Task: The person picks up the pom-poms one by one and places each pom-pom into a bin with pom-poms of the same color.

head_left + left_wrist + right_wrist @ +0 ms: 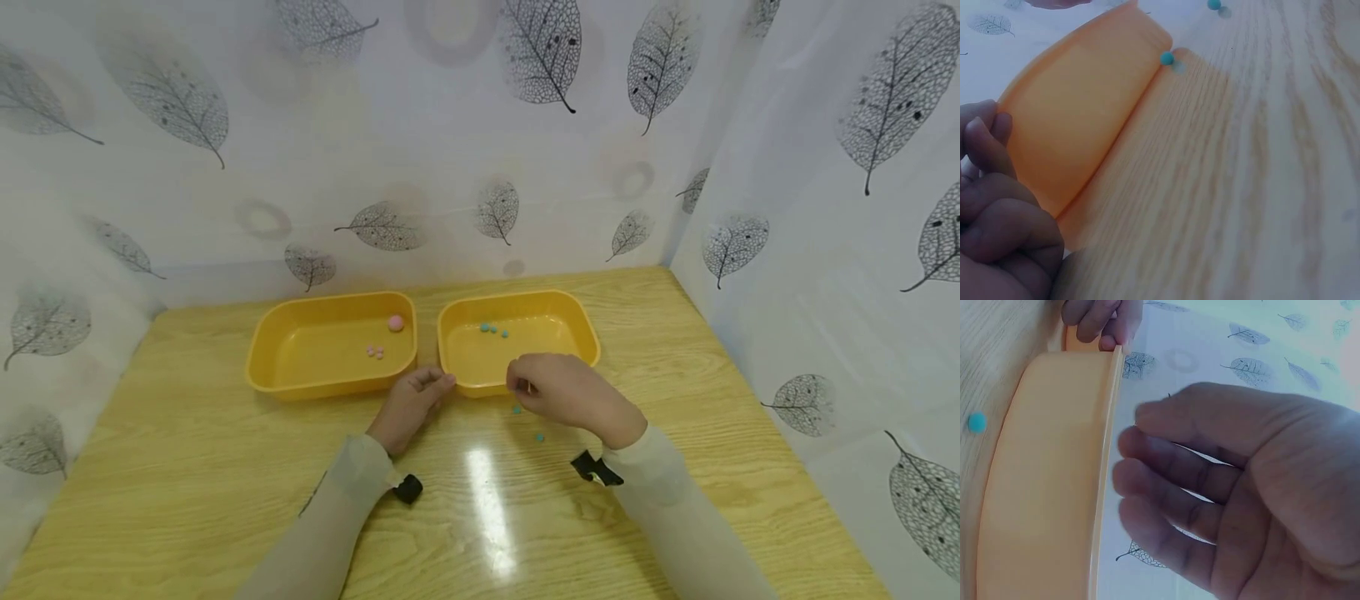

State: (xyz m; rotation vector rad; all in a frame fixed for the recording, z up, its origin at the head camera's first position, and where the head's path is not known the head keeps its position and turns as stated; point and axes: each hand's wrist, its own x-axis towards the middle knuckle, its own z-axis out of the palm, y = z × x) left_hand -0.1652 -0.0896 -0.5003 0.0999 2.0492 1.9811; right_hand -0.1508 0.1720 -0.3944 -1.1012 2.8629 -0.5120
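Note:
My left hand (411,404) pinches the near left corner of the right yellow tray (517,299) between thumb and finger. Over that tray's near rim hovers my right hand (573,396), its fingers loosely bent; in the right wrist view nothing shows between thumb and fingertips. Three small teal balls (493,329) lie inside this tray. On the table in front of it are two more, one teal ball (517,409) close to the wall and another teal ball (540,437) nearer me.
To the left stands a second yellow tray (300,385) with one larger pink ball (396,322) and several small pink balls (376,352). Both rest on a wood-grain table (187,483). Leaf-patterned white sheeting (450,150) hangs behind and along the sides.

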